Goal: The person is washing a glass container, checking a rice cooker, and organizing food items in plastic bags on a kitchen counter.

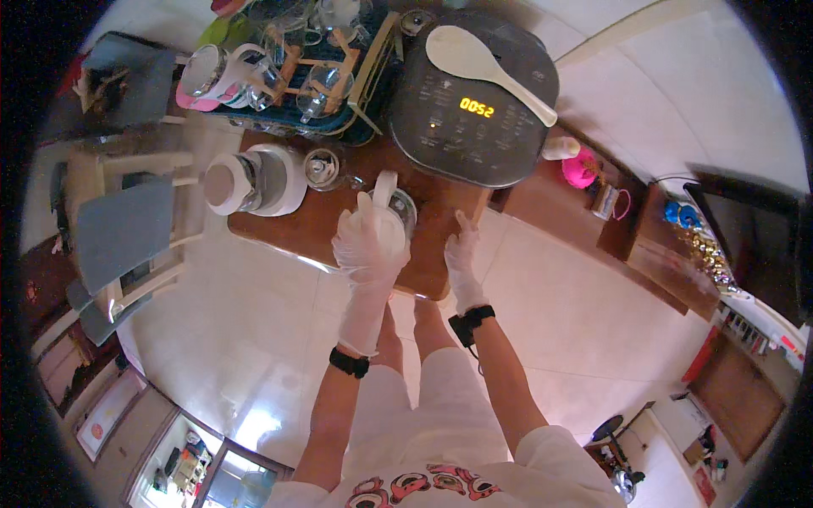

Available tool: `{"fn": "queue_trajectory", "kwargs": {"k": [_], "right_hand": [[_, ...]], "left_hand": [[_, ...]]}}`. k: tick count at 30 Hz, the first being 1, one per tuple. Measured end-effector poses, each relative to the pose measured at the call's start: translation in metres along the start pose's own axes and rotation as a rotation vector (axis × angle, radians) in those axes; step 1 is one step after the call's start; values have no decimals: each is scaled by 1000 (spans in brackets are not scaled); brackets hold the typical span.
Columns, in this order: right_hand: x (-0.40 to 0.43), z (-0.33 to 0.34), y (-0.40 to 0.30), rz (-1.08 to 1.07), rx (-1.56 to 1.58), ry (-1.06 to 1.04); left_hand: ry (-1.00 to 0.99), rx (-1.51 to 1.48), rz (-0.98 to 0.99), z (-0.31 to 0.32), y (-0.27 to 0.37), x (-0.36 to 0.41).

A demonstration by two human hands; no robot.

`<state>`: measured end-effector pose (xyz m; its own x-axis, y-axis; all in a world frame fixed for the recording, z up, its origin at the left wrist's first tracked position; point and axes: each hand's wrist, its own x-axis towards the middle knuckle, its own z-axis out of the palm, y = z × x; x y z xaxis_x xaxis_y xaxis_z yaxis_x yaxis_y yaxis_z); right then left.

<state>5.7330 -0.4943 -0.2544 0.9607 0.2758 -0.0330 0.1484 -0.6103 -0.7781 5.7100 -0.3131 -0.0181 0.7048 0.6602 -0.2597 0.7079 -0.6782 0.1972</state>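
My left hand [370,247], in a thin clear glove, is closed around a glass jug [404,209] with a white lid and handle. The jug is near the front of a brown wooden table [432,235], and my fingers hide part of it. At the table's right edge is my right hand [462,254], gloved too, its fingers apart and nothing in it. Beyond the jug stands a black rice cooker [444,140] with a lit display. A white rice paddle [479,63] lies across its lid.
Left on the table are a white-lidded glass pot on a white base [279,178] and a small round glass lid [322,168]. Behind them, a tray rack [375,63] holds several glasses. A grey-seated chair [124,235] is at left, a low wooden cabinet [559,190] at right.
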Motion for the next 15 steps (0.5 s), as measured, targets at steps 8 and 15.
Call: {"fn": "queue_trajectory", "kwargs": {"k": [8, 15], "right_hand": [[-20, -24, -1, 300, 286, -32], [-8, -33, -28, 478, 260, -203]], "left_hand": [[26, 17, 19, -13, 12, 10], [148, -6, 16, 13, -18, 2]]}}
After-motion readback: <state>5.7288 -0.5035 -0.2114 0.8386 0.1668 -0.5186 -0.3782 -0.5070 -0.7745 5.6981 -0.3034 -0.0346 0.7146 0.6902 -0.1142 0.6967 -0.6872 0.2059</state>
